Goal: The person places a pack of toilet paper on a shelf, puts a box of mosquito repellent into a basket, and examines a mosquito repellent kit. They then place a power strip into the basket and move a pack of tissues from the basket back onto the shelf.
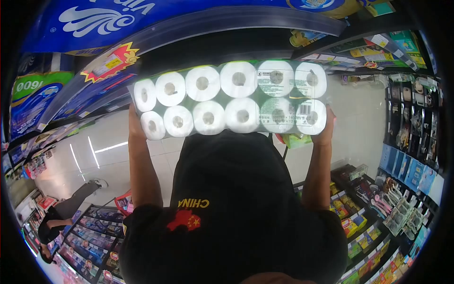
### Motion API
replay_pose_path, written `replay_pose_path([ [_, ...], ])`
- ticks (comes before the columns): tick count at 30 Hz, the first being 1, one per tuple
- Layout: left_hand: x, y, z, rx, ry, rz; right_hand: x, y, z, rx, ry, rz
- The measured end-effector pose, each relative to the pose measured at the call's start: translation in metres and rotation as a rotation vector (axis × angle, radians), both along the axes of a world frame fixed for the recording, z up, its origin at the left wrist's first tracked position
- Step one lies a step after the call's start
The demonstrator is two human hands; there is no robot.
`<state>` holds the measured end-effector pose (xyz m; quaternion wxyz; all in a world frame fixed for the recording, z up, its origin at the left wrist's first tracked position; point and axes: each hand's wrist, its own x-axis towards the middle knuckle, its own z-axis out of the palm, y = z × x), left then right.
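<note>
A clear-wrapped pack of white paper rolls [203,99], stacked in two rows with the roll ends facing up, is held across the front of my body. My left hand [135,124] grips its left end, the fingers mostly hidden by the pack. At the opposite end my right hand [325,128] holds the pack, its fingers partly behind the wrapping. A printed label with a barcode [305,110] shows through the film on the right part. Something green [297,140] shows just below the pack near my right hand.
Shelving with a grey edge [236,18] and blue packages [42,28] lies ahead. A starburst price sign [111,62] hangs at left. Goods racks [90,236] stand at lower left, beside a person [59,215]. More racks [373,232] and hanging goods [416,113] are at right. Tiled floor [350,118] shows between.
</note>
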<state>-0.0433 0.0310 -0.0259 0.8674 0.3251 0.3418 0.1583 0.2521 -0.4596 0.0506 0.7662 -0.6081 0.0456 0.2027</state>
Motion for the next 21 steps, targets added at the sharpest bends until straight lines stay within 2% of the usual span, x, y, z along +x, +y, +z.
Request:
replay_pose_path([
  [1,0.000,-0.001,0.008,0.017,0.039,0.015,0.001,-0.002,-0.006,-0.052,-0.055,0.025],
  [3,0.003,-0.008,0.021,0.044,0.108,0.045,0.009,-0.011,-0.019,-0.003,0.051,-0.028],
  [6,-0.002,-0.012,0.024,0.036,0.023,0.017,0.011,-0.019,-0.017,0.032,0.072,0.058],
  [9,-0.009,-0.016,0.026,0.063,0.075,0.052,0.013,-0.020,-0.018,0.201,0.234,-0.041],
  [12,-0.010,-0.018,0.028,0.074,0.117,0.101,0.014,-0.021,-0.012,0.254,0.194,0.037],
  [15,-0.007,-0.029,0.039,0.018,-0.015,0.066,0.012,-0.017,0.002,0.294,0.173,0.132],
  [16,-0.006,-0.033,0.046,0.017,-0.020,0.061,0.010,-0.013,0.007,0.275,0.194,0.100],
  [18,-0.005,-0.038,0.059,0.021,-0.034,0.053,0.012,-0.009,0.005,0.272,0.142,0.150],
  [21,-0.012,-0.033,0.053,0.036,-0.032,0.064,0.011,-0.006,0.012,0.226,-0.004,0.263],
])
